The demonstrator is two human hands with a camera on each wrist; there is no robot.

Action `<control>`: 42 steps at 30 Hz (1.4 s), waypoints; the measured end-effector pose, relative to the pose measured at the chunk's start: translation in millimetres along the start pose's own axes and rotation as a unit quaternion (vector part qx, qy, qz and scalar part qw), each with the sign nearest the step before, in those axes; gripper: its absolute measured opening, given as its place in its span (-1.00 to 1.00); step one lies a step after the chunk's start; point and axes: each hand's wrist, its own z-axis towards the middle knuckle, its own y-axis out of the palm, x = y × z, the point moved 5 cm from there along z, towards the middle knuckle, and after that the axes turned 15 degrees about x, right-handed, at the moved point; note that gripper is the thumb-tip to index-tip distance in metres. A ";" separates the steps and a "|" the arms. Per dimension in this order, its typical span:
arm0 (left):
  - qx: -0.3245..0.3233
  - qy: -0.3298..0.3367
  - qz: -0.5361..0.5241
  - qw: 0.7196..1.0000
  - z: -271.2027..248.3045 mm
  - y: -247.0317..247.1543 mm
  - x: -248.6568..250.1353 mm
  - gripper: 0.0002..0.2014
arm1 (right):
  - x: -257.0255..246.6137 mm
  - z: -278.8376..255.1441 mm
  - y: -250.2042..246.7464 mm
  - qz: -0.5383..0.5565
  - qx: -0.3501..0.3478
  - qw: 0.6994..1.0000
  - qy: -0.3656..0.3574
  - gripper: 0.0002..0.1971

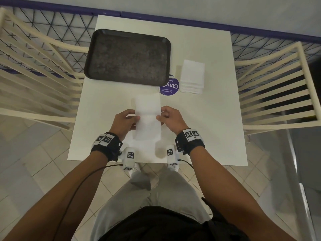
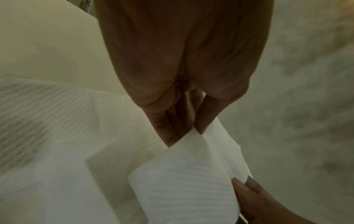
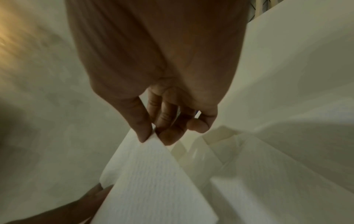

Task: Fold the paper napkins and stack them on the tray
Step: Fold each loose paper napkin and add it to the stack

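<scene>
Near the front edge of the white square counter (image 1: 217,133), the left hand (image 1: 124,121) and right hand (image 1: 171,119) pinch opposite sides of a white rectangular paper napkin (image 1: 147,117). Beyond lie a round purple sticker (image 1: 172,88), a stack of white paper napkins (image 1: 192,76) and, leftward, a dark rectangular plastic tray (image 1: 127,56) holding nothing.

White napkin (image 1: 147,117) half-folded, dark tray (image 1: 127,56) bare

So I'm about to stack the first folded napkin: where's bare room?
The dark rectangular tray holds nothing. Bare white table lies right of the hands. It is crowded around the purple round sticker and white napkin stack.
</scene>
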 end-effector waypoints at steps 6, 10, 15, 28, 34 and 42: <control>-0.016 -0.006 -0.042 0.999 -7.0 2.0 4.2 -0.78 | 3.9 -3.1 -1.7 0.017 -0.005 0.999 0.028 -0.78; -0.018 -0.002 -0.028 0.999 -6.8 2.7 3.5 -0.62 | 2.3 -6.2 -5.3 0.054 0.010 0.996 0.067 -0.57; -0.009 -0.012 -0.027 1.000 -7.3 2.6 4.1 -0.60 | 1.4 -6.3 -6.8 0.060 0.013 0.995 0.074 -0.78; 0.062 0.150 0.158 0.974 0.4 -4.1 6.0 -0.92 | -17.9 -4.9 5.3 -0.052 -0.001 0.997 -0.051 -0.86; 0.064 0.250 0.206 0.944 -11.0 5.6 14.8 -0.92 | -30.7 -7.9 28.7 -0.143 0.014 0.981 -0.133 -0.83; 0.077 0.320 0.205 0.922 -23.4 5.8 25.3 -0.93 | -27.1 -9.8 8.5 -0.062 0.040 0.993 -0.096 -0.93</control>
